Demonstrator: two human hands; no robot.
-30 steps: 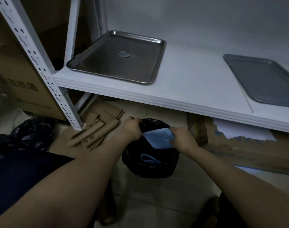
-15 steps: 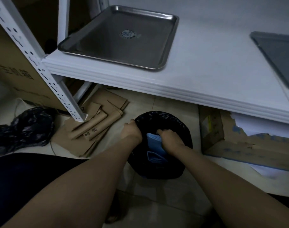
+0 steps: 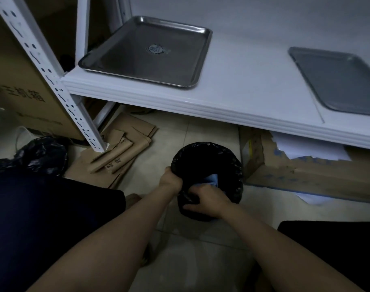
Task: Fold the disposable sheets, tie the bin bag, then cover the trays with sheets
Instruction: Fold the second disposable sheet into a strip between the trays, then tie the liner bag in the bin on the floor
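A small bin lined with a black bin bag [image 3: 228,159] stands on the floor under the white shelf. A folded blue disposable sheet [image 3: 213,179] lies inside it, mostly hidden. My left hand [image 3: 171,179] grips the bag's rim on the left side. My right hand [image 3: 207,200] grips the bag's near rim, thumb outside on the plastic. Two metal trays sit bare on the shelf: one [image 3: 146,51] at the left, one [image 3: 340,81] at the right edge of view.
The white shelf [image 3: 243,93] overhangs the bin, with its perforated post [image 3: 53,81] at left. Flattened brown cardboard [image 3: 116,157] and a crumpled black bag [image 3: 38,154] lie on the floor left. A cardboard box [image 3: 302,173] with white paper sits right of the bin.
The blue sheet went from held above the bin down into the bag. My right hand has let it go and moved to the bag's near rim. My left hand stays on the rim.
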